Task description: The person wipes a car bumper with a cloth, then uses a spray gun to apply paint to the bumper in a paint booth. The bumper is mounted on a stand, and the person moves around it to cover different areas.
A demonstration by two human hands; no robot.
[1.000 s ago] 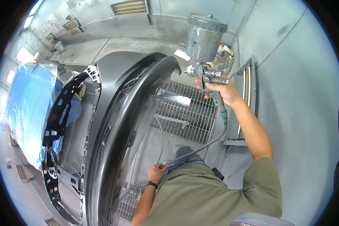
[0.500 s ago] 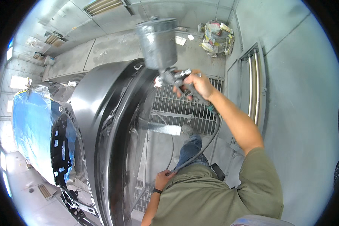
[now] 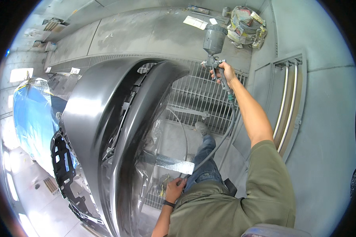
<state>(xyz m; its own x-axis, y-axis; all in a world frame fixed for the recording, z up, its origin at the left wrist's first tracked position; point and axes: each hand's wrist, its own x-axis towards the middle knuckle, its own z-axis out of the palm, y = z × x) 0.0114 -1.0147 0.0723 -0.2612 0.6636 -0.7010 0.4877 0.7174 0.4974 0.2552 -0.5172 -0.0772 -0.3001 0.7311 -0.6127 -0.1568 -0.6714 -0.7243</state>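
Note:
My right hand (image 3: 227, 74) is wrapped round the grip of a spray gun (image 3: 215, 43), arm stretched forward. The gun's grey cup stands on top and its nozzle points left, apart from the far end of a dark car bumper (image 3: 140, 114). From the grip a grey air hose (image 3: 217, 147) curves back toward my waist. There my left hand (image 3: 174, 190) is closed round the hose, low beside the bumper. Clear plastic film (image 3: 146, 173) hangs along the bumper's near side, and a silvery tape strip (image 3: 170, 162) sticks out from it.
Behind the bumper stands a large form wrapped in blue plastic (image 3: 33, 122). Floor grating (image 3: 197, 94) lies ahead of my foot. A paper-and-plastic-covered bundle (image 3: 246, 27) sits at the far wall. On the right, light tubes (image 3: 288, 102) are set into the wall.
My right hand has carried the spray gun forward and right, away from the bumper. The mist seen at the nozzle earlier no longer shows. My left hand keeps hold of the hose.

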